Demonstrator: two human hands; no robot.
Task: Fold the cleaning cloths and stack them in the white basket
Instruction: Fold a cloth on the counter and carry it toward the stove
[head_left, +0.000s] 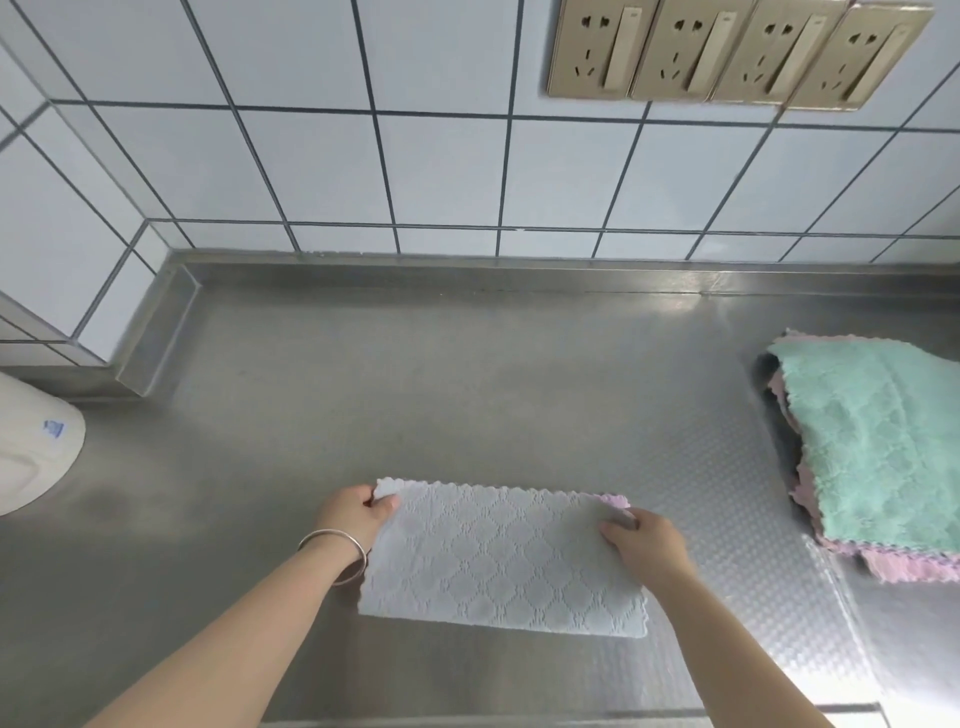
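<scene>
My left hand pinches the white cloth at its far-left corner; my right hand grips its far-right corner. Cloth: flat on steel counter. Cloth stack: right. White container: left, blue label unreadable.

You are working in bright, even, cool light that seems to fall from above. The brushed stainless-steel bench takes a soft sheen beyond your hands, with a hard white glare patch on its embossed surface just right of your right hand. Shadows are faint: a thin one lies under the near edge of the pale grey patterned cloth between your hands. Wide-angle distortion bows the white tiled wall far beyond your hands. Detail is slightly soft throughout, softest at the edges.
</scene>
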